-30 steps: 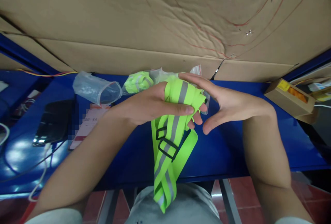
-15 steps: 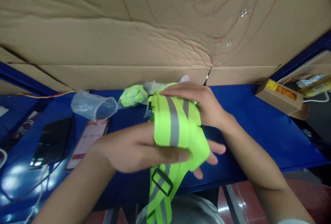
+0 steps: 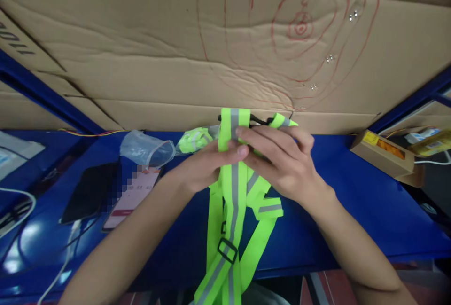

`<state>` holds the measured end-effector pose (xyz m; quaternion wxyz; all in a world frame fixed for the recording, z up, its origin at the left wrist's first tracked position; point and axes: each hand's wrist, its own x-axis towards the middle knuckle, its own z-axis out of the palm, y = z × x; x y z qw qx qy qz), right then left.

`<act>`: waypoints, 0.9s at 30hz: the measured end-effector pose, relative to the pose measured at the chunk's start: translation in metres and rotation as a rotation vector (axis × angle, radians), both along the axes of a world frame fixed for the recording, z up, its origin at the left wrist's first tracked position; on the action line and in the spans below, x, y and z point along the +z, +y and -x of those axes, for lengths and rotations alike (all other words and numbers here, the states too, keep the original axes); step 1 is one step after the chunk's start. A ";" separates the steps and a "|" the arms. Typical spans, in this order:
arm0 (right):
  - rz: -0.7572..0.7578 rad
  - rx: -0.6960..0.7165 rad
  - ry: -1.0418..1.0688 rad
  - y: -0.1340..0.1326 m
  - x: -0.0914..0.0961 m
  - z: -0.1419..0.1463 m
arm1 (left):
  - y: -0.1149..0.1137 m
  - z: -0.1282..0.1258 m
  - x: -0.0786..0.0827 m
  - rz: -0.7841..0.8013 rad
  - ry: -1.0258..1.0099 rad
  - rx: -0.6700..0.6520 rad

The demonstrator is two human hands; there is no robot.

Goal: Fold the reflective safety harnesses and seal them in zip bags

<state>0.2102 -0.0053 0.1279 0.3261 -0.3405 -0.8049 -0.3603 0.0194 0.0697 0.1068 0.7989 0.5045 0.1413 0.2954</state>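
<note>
A neon-green strap harness point(image 3: 234, 211) with grey reflective stripes and black buckles hangs from both my hands above the blue table point(image 3: 352, 211). My left hand point(image 3: 206, 168) pinches the upper part of one strap with thumb and fingers. My right hand point(image 3: 282, 161) is closed over the folded top of the straps, right beside the left. The loose ends drop past the table's front edge toward my lap.
A clear plastic bag point(image 3: 146, 147) and a bagged green bundle point(image 3: 193, 139) lie behind my left hand. Two phones point(image 3: 89, 192) with cables lie at left. A small cardboard box point(image 3: 382, 154) sits at right. Large cardboard sheets point(image 3: 176, 60) wall off the back.
Both hands rose and came together at the top of the harness. The straps, bunched around my left hand before, now hang down longer and straighter.
</note>
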 end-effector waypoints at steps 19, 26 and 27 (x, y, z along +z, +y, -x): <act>0.798 0.072 0.402 0.004 0.014 -0.026 | -0.007 -0.019 -0.014 -0.202 0.299 0.083; 0.683 0.041 0.787 0.003 0.014 -0.019 | -0.011 -0.024 -0.017 0.119 0.178 -0.033; 0.716 0.055 0.860 0.005 0.014 -0.022 | -0.012 -0.024 -0.018 0.172 0.179 -0.087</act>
